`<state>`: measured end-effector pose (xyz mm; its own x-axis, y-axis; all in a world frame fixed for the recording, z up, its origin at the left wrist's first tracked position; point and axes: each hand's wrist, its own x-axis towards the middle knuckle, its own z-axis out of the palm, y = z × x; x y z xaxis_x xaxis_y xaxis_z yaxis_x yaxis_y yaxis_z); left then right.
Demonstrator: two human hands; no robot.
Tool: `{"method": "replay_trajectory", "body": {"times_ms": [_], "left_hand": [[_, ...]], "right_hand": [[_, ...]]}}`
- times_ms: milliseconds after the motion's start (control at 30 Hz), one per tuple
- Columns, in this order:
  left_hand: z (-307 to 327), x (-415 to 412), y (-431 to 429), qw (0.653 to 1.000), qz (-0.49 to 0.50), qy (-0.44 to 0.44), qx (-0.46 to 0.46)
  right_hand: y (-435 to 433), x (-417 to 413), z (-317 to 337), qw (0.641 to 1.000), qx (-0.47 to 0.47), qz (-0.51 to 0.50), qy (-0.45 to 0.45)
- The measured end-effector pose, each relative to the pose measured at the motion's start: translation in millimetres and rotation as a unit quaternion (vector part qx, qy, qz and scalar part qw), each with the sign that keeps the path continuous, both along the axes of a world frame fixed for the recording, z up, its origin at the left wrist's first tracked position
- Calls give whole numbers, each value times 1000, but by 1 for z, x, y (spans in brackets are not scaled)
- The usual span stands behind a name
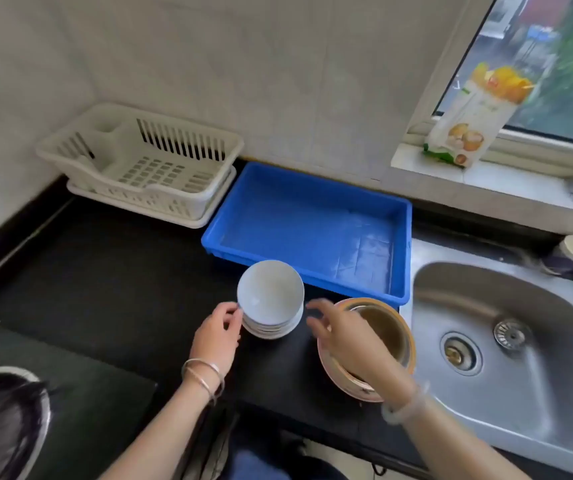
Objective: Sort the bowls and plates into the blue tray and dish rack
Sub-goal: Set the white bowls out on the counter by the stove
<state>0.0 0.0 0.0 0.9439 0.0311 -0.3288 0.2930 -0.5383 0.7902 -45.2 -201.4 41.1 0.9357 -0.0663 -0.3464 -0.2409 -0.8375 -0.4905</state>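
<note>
White bowls (270, 299), stacked toward the tabletop's (105, 271) right edge, sat between our hands: left hand (217, 336) pinched the top rim; right hand (338, 336) hovered just beside, fingers spread.

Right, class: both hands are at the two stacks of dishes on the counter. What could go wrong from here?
The left hand meets the white bowl stack only at its top rim; a one-sided lift could tip or slide the bowls. The right hand reaches across the brown dishes, which sit right beside the sink; a knock from the wrist could shove them in.
</note>
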Motion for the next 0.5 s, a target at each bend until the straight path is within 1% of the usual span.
{"method": "replay_trajectory", "body": {"times_ms": [67, 133, 200, 267, 333, 400, 500], "left_hand": [[1, 9, -7, 1000, 4, 12, -5], [1, 16, -13, 999, 18, 35, -29], [-4, 19, -15, 996, 35, 54, -61], [-6, 20, -14, 994, 45, 62, -78], [-9, 21, -14, 993, 53, 60, -83], [-11, 20, -14, 992, 61, 57, -99], [-11, 19, -13, 981, 94, 75, -149]], "right_hand": [[2, 22, -4, 998, -23, -49, -28], [7, 42, -5, 997, -38, -68, -16], [16, 49, -9, 996, -28, -80, -10], [20, 52, -14, 995, -33, -89, -24], [24, 55, -17, 993, -75, -84, -36], [27, 59, -17, 992, -99, -74, -23], [26, 63, -14, 994, -61, -86, -11]]}}
